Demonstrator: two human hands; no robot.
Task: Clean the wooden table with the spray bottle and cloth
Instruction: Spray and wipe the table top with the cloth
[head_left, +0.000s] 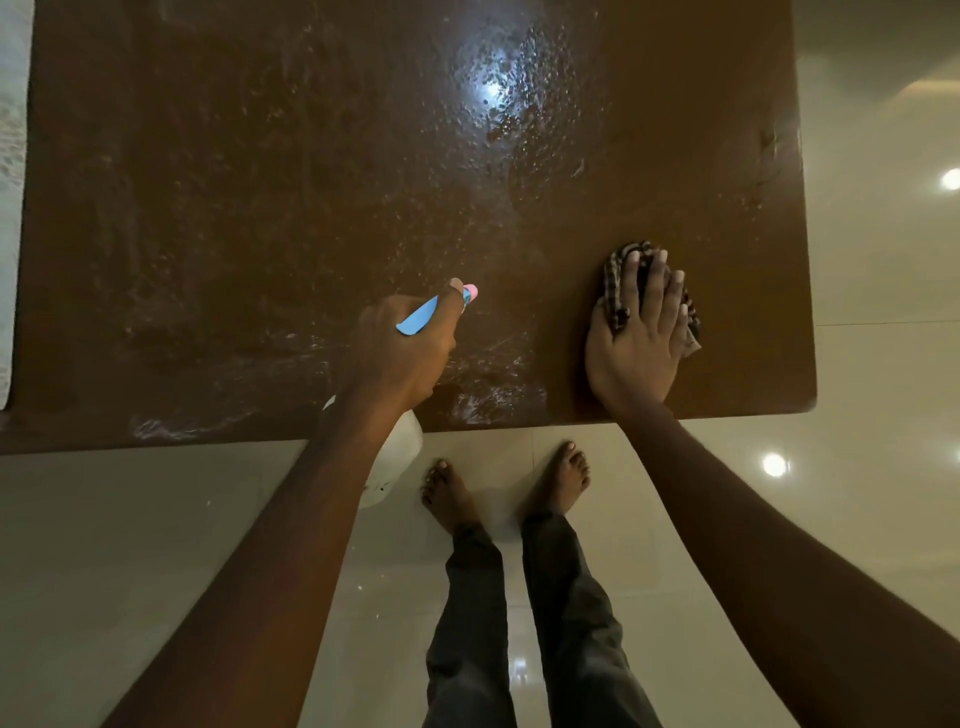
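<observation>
Two hands at the near edge of a wet table

Both hands are over the near right part of the brown wooden table, whose top is covered in droplets and smeared streaks of liquid, with a bright light reflected in the wet patch farther back.

The left hand grips the spray bottle around its neck, fingers curled. The blue trigger head sticks out above the knuckles and the pink nozzle points across the tabletop. What looks like a fingertip sits just beside the nozzle, though the view is too dim to be sure. The bottle's white body hangs below the wrist, past the table's front edge and largely hidden behind the forearm.

The right hand lies flat, fingers straight and slightly spread, pressing on the checked cloth. The cloth is bunched on the table near the right edge, showing beyond the fingertips and at the hand's right side.

Below the table edge, two bare feet in dark trousers stand on a glossy pale tiled floor that mirrors ceiling lights.
</observation>
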